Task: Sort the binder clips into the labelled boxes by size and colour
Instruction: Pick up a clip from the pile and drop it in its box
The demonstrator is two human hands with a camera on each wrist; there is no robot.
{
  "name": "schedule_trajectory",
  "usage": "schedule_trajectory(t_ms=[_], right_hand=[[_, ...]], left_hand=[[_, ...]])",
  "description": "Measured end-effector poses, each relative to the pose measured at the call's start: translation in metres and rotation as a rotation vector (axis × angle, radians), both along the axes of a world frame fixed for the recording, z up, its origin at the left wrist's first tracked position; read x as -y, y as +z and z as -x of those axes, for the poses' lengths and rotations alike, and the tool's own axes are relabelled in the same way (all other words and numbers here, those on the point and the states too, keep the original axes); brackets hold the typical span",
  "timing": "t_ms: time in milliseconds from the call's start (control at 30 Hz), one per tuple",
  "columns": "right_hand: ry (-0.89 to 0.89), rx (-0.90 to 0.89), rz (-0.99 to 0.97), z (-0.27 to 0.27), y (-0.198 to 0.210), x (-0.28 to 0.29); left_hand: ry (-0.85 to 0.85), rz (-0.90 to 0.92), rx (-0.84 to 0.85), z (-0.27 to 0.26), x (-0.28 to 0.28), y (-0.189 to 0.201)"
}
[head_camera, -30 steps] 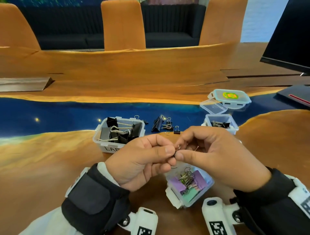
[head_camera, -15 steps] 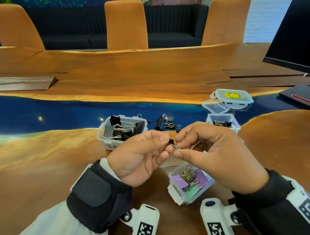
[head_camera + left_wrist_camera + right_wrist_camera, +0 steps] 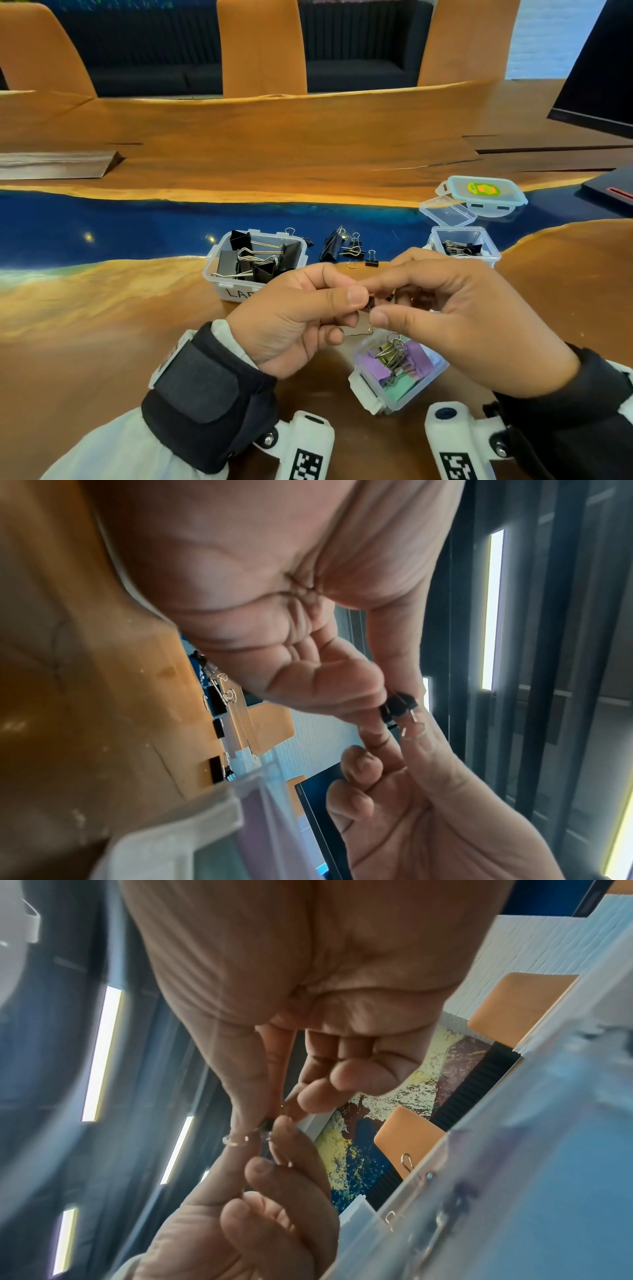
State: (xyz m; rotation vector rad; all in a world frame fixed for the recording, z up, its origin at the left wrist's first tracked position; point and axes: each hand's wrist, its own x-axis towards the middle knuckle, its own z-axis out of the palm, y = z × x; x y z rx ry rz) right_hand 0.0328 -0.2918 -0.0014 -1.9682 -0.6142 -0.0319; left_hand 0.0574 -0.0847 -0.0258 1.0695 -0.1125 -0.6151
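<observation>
Both hands meet above the table and pinch one small black binder clip. My left hand grips it between thumb and forefinger; my right hand pinches it from the other side, its wire handles sticking out. Below the hands sits a clear box of coloured clips. A clear box marked "LAR…" holds large black clips. A small clear box at the right holds small black clips. Loose black clips lie between those two boxes.
A teal-rimmed lid and a clear lid lie behind the small box. A dark monitor stands at the far right, orange chairs beyond the table. The wood table has a blue resin strip.
The two hands have stayed together on the small clip, turning it slightly between the fingertips. The boxes and loose clips have not moved.
</observation>
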Motion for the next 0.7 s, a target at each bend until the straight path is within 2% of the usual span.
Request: schedule_trajectory(t_ms=[133,267,700], right_hand=[[-0.017,-0.039,-0.002,0.0001,-0.0010,0.0004],[0.043,-0.098,-0.016,0.0027,-0.0005,-0.0016],[-0.073,-0.047,-0.067,-0.0027,-0.0006,0.0044]], left_hand=[[-0.011,0.001,-0.013,0.0013,0.0027,0.0006],[-0.006,0.006,-0.020,0.0033,0.0044,0.0020],[-0.024,0.001,0.082,0.0050,0.0009,0.0073]])
